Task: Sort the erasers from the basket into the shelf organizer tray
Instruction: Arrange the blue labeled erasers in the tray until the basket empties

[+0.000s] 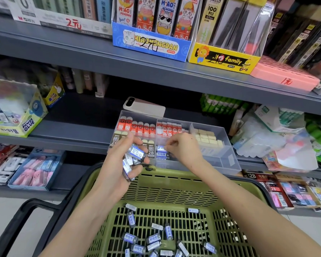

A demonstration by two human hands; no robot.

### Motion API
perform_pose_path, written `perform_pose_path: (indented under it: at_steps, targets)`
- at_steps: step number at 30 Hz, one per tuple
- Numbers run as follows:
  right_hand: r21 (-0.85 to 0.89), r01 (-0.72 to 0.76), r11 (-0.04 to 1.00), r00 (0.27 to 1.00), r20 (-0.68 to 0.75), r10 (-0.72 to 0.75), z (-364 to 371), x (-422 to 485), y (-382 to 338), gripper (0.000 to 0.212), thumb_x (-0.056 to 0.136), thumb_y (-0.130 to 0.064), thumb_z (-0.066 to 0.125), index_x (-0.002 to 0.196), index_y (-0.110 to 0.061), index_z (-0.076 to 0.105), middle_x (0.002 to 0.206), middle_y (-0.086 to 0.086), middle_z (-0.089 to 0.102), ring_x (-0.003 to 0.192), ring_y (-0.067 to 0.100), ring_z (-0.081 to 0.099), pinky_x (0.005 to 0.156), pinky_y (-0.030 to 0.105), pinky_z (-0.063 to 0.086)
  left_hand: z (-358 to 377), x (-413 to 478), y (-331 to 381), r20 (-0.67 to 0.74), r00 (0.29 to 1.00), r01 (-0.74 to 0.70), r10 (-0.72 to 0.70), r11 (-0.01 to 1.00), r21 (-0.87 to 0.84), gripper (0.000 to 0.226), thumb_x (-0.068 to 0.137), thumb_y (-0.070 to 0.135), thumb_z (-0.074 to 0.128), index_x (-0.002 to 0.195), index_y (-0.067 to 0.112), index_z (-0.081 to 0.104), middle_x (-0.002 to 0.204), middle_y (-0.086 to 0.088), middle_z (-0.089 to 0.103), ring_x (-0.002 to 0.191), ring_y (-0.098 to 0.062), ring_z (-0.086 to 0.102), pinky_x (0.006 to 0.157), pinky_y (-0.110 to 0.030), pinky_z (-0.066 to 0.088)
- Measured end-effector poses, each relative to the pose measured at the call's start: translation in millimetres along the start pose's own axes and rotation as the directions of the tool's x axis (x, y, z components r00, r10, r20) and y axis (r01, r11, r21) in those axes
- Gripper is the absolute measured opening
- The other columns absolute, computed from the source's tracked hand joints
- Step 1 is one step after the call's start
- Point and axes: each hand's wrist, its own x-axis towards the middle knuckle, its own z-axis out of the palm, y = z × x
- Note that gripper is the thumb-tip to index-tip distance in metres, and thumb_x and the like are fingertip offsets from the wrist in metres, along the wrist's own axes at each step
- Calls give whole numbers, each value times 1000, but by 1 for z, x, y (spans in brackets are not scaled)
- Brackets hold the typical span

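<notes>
The person's left hand is curled around a handful of small blue-and-white sleeved erasers and holds them just above the far rim of the olive-green slotted plastic basket. Many loose erasers of the same kind lie scattered on the basket floor. The right hand hovers over the clear plastic organizer tray on the shelf. Its fingers bend down into the near middle compartment, where a short stack of matching erasers lies. Whether an eraser is pinched between the fingertips cannot be told, because the hand hides them.

The step in hand appears to be feeding erasers one at a time from the left hand into that compartment. To do it well, each eraser should go in flat, label up and square with the stack, pushed against the near wall so the row stays tight. It must be kept out of the brown 2B erasers just to the left and the red-sleeved erasers in the far left compartment. The left hand's grasp looks loose at the lower end, so keeping it over the basket would catch any eraser that slips.
</notes>
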Motion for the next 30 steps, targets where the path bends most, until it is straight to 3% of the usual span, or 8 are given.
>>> perform_pose_path:
  at_steps: [4, 7, 11, 16, 21, 23, 26, 30]
  targets:
    - [-107, 75, 991, 997, 14, -74, -4, -3, -1, 17, 90, -26, 59, 95, -20, 75, 88, -8, 72, 78, 8, 62, 85, 28, 43, -1, 0, 1, -10, 1000, 1, -1, 1000, 0, 32, 75, 41, 59, 78, 9, 61, 68, -7, 59, 51, -18, 57, 29, -14, 28]
    - [-114, 188, 976, 981, -28, -192, -12, -10, 2, 20, 92, -27, 57, 103, -23, 72, 101, -8, 72, 82, 5, 62, 94, 32, 38, -2, 1, 1, -14, 1000, -2, 1, 1000, -5, 31, 77, 40, 58, 79, 8, 60, 68, -7, 59, 52, -18, 57, 29, -14, 29]
    - [-25, 300, 953, 938, 187, -291, -14, -18, 8, 32, 98, -28, 46, 125, -17, 60, 127, -1, 61, 117, 14, 54, 102, 26, 34, -2, 2, 0, -6, 1000, -10, 10, 1000, 12, 30, 76, 40, 59, 77, 10, 62, 68, -7, 59, 52, -18, 57, 29, -15, 28]
    - [-16, 236, 972, 876, 436, -206, -14, -16, 11, 49, 100, -41, 25, 140, -18, 42, 146, 0, 42, 136, 15, 34, 113, 29, 23, -3, 3, -1, -4, 1000, -14, 14, 1000, 28, 29, 70, 43, 63, 71, 14, 66, 69, -4, 61, 53, -16, 58, 29, -16, 29]
    - [-33, 207, 978, 841, 517, -161, -17, -16, 10, 55, 99, -47, 20, 143, -19, 37, 149, -2, 36, 138, 15, 29, 112, 28, 18, -3, 3, -2, -1, 1000, -19, 19, 999, 31, 30, 72, 43, 62, 73, 13, 65, 68, -5, 60, 53, -16, 58, 29, -16, 30]
    - [12, 193, 981, 862, 476, -175, -20, -19, 6, 49, 100, -44, 24, 131, -19, 52, 136, 2, 53, 127, 18, 44, 107, 33, 31, -3, 3, -3, -1, 1000, -21, 21, 999, 31, 32, 74, 43, 60, 76, 11, 63, 68, -6, 60, 53, -17, 57, 30, -15, 29]
    - [195, 201, 960, 948, 207, -241, -26, -29, -6, 32, 97, -41, 40, 98, -24, 67, 88, -10, 64, 89, 12, 55, 80, 35, 45, -2, 4, -3, -6, 1000, -25, 25, 999, 20, 37, 76, 46, 56, 82, 10, 60, 68, -6, 60, 52, -17, 57, 29, -14, 27]
    - [403, 282, 870, 955, -29, -296, -32, -45, -36, 32, 78, -53, 60, 100, -31, 69, 86, -19, 60, 87, -2, 50, 76, 17, 38, 1, 5, -5, -18, 998, -51, 52, 996, 68, 43, 76, 53, 52, 84, 11, 59, 66, -5, 61, 41, -11, 47, 28, -13, 23]
